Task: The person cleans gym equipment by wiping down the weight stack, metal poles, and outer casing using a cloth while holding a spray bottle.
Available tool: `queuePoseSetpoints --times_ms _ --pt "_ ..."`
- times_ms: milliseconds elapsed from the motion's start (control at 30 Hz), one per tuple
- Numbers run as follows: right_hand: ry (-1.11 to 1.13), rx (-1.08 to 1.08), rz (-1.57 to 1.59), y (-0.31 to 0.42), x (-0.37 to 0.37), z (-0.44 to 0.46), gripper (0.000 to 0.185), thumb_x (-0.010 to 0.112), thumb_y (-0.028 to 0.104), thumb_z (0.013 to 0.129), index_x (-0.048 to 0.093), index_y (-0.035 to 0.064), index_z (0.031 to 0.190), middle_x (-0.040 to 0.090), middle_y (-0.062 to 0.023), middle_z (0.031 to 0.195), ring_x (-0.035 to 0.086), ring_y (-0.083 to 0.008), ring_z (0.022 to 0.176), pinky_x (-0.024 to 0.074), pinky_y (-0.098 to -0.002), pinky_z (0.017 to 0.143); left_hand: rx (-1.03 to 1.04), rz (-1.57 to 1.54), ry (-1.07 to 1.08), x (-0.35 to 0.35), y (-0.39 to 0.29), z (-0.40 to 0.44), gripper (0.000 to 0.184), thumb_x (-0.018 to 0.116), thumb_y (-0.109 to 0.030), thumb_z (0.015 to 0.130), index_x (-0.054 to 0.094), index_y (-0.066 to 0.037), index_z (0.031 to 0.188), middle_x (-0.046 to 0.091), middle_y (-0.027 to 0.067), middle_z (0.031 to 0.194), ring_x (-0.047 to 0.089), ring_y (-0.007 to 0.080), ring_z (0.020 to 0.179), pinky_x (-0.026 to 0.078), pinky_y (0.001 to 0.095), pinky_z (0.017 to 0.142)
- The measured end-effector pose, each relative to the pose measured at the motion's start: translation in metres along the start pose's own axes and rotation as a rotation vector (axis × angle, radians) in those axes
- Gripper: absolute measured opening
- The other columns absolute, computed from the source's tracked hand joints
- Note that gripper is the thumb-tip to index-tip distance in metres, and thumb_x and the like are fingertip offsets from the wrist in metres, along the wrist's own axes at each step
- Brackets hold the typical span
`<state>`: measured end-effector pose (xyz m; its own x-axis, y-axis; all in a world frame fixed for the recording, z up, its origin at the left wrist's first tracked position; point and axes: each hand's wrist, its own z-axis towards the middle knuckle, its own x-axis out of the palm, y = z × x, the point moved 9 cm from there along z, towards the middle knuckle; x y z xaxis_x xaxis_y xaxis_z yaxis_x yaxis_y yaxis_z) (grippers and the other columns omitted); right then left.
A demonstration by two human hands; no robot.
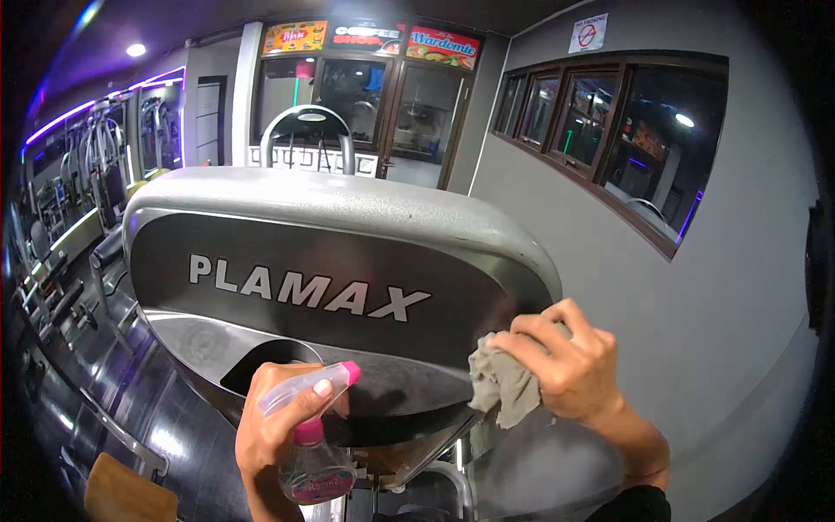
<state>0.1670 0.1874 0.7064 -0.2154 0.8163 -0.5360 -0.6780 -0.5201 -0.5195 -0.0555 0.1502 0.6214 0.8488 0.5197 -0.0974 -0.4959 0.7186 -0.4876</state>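
My left hand [277,418] is wrapped round a clear spray bottle [317,470] with a pink collar and a pink nozzle tip. The bottle is upright, its nozzle pointing to the right, and liquid shows inside. In my right hand [578,370] is a crumpled grey-green cloth [504,383], pinched in the fingers and hanging down. The cloth is at the right end of a grey and black machine panel [339,191] lettered PLAMAX; whether it touches the surface I cannot tell. My left hand is in front of the panel's lower edge, beside a dark recess.
A grey wall [591,235] with a framed window [600,122] runs along the right. Gym machines [96,165] line the left side over a dark shiny floor [174,435]. A brown wooden seat [130,491] is at lower left. Glass doors [426,113] stand behind the panel.
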Motion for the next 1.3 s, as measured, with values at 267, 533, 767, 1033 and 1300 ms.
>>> queuePoseSetpoints --times_ms 267,533,767,1033,1300 --pt "-0.244 -0.042 0.072 0.013 0.008 0.048 0.024 0.070 0.014 0.067 0.074 0.0151 0.090 0.065 0.0059 0.084 0.058 -0.0148 0.070 0.0444 -0.0243 0.044 -0.100 -0.048 0.008 -0.001 0.004 0.003 0.035 0.066 -0.001 0.084 0.063 -0.015 0.116 0.066 0.0147 0.093 0.062 0.0233 0.081 0.048 0.0312 0.070" --pt "-0.030 -0.223 0.111 0.028 0.029 0.013 0.022 0.067 0.015 0.073 0.073 0.0131 0.094 0.062 0.0067 0.083 0.051 -0.0115 0.066 0.0382 -0.0227 0.040 -0.616 -0.220 0.014 0.008 0.026 0.003 0.031 0.065 -0.027 0.087 0.063 -0.002 0.106 0.064 0.0162 0.091 0.063 0.0205 0.079 0.047 0.0290 0.073" --pt "-0.273 -0.133 0.168 -0.017 -0.006 0.033 0.016 0.068 0.018 0.071 0.069 0.0155 0.087 0.055 0.0047 0.080 0.056 -0.0129 0.074 0.0454 -0.0215 0.047 -0.940 -0.113 0.150 0.011 0.038 0.001 0.050 0.055 -0.048 0.084 0.070 -0.001 0.077 0.067 0.0090 0.080 0.056 0.0171 0.080 0.039 0.0290 0.077" --pt "-0.196 -0.116 0.354 -0.022 0.009 0.074 0.019 0.064 0.012 0.077 0.072 0.0134 0.094 0.061 0.0015 0.087 0.059 -0.0190 0.077 0.0528 -0.0315 0.053 -0.734 -0.377 0.186 0.014 0.051 0.009 0.066 0.046 -0.053 0.089 0.068 0.008 0.080 0.068 0.0170 0.075 0.063 0.0253 0.070 0.045 0.0307 0.069" --pt "-0.231 0.049 0.488 -0.075 0.008 0.017 0.024 0.074 0.015 0.068 0.072 0.0139 0.091 0.063 0.0016 0.082 0.057 -0.0158 0.071 0.0515 -0.0288 0.056 -0.631 -0.232 0.291 0.013 0.022 0.045 0.066 0.048 -0.055 0.088 0.069 0.005 0.075 0.066 0.0138 0.068 0.060 0.0193 0.064 0.043 0.0283 0.061"
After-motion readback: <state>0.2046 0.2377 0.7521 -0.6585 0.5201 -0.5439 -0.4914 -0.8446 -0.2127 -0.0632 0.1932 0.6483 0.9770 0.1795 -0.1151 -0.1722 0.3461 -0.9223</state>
